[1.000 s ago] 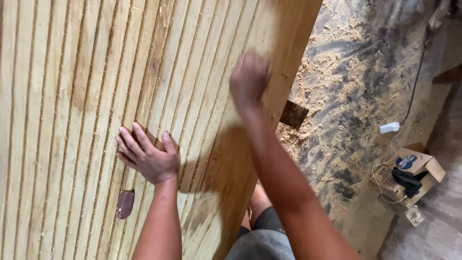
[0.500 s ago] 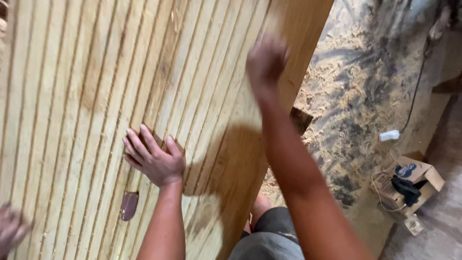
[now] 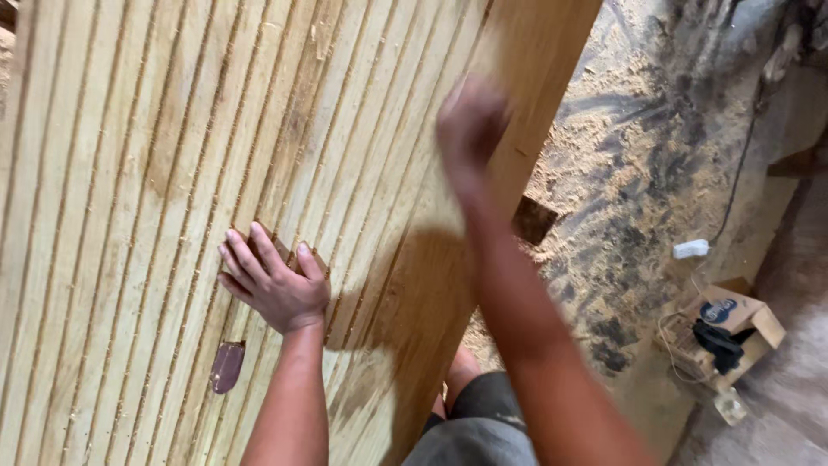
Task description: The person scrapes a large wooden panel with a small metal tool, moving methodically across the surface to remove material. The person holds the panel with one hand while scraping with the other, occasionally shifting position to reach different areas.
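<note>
A person's left hand [image 3: 276, 289] lies flat, fingers [image 3: 246, 259] spread wide and holding nothing, on a large pale grooved wooden panel [image 3: 172, 155] that runs lengthwise away from the camera. A small dark reddish-brown patch [image 3: 227, 366] marks the wood just below the wrist, nearer than the fingers. The right hand [image 3: 470, 121], blurred in motion, is raised over the panel's right edge, beyond and to the right of the left fingers; whether it is closed on anything cannot be told. Judging by the parallel grooves cut across the whole visible face, the shaping looks largely done, with loose dust remaining in the channels. Farther right, below the panel, a sawdust-strewn floor [image 3: 630, 173] holds a small white block [image 3: 691, 248] and an open cardboard box [image 3: 729, 332].
</note>
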